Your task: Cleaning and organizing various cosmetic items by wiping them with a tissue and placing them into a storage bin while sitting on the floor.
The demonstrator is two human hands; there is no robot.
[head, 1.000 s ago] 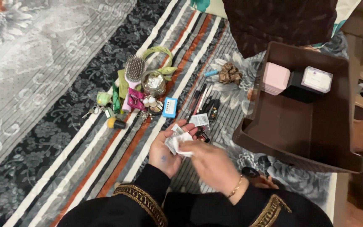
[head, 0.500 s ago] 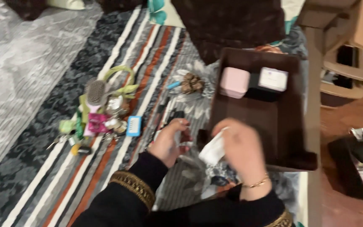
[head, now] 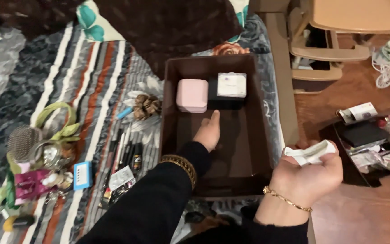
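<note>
Paper (head: 310,152), white and crumpled, sits pinched in the curled fingers of the right hand (head: 307,175), which is held over the bed's edge, right of the box (head: 171,108) and outside it. A gold bracelet (head: 286,200) circles that wrist. The left hand (head: 208,132) reaches down into the brown box with its fingers pressed together and pointing at the far end; it grips nothing that I can see, and the tips lie just short of the black case (head: 224,100).

By my reading the sorting is only begun. Three things stand in the box, all along its far wall: a pink square case (head: 192,95) on the left, the black case beside it, and a white square packet (head: 231,84) with a pale label resting on top of the black one. The rest of the box floor is bare.

Much is left on the striped blanket (head: 93,77) to the left: pens (head: 125,156), a small white tag (head: 122,177), a blue card (head: 82,175), a brown scrunchie (head: 146,106), and farther left a hairbrush (head: 23,143) among green straps (head: 55,118).
</note>
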